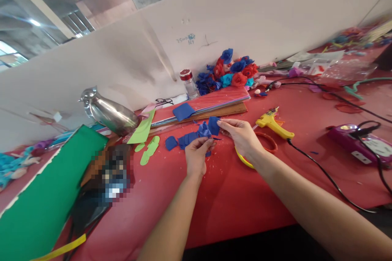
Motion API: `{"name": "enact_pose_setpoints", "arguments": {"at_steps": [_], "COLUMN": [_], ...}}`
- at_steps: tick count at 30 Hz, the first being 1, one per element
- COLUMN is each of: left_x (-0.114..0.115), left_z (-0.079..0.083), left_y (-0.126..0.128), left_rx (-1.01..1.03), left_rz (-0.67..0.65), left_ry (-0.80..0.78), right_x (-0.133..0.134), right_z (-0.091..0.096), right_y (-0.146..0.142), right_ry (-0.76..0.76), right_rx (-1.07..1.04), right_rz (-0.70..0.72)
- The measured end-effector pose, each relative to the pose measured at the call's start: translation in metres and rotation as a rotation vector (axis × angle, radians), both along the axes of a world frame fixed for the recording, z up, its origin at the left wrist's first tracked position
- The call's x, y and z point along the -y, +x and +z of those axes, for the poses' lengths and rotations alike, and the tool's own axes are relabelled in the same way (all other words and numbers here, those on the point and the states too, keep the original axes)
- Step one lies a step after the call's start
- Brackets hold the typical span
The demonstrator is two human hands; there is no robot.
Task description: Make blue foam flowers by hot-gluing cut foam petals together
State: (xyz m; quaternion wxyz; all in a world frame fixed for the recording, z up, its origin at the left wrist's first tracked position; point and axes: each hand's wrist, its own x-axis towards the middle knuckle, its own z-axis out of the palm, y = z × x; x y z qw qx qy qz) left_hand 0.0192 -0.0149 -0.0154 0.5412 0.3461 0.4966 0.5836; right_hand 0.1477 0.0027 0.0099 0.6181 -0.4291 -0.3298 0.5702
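My left hand pinches a small blue paper flower just above the red table. Held between the thumb and fingers of my right hand is a blue paper petal, right beside the flower. Whether petal and flower touch, I cannot tell. Several loose blue paper pieces lie left of the flower, partly behind my left hand. Under my right wrist shows a yellow loop, perhaps a scissor handle. A yellow glue gun lies to the right of my right hand.
Behind my hands lies a stack of coloured sheets, with red and blue paper flowers and a glass jar beyond. A metal jug and green board are left. A purple power strip with cables sits right.
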Motion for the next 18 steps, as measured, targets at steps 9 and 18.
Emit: {"name": "enact_pose_setpoints", "arguments": {"at_steps": [9,18], "left_x": [-0.001,-0.002], "left_z": [0.001,-0.001], "left_y": [0.0,0.0], "left_rx": [0.054,0.038], "left_rz": [-0.032,-0.05], "left_ry": [-0.009,0.014], "right_x": [0.004,0.009], "right_z": [0.004,0.003], "right_y": [-0.007,-0.014], "right_ry": [0.026,0.063], "right_rx": [0.007,-0.029], "right_rz": [-0.015,0.02]}}
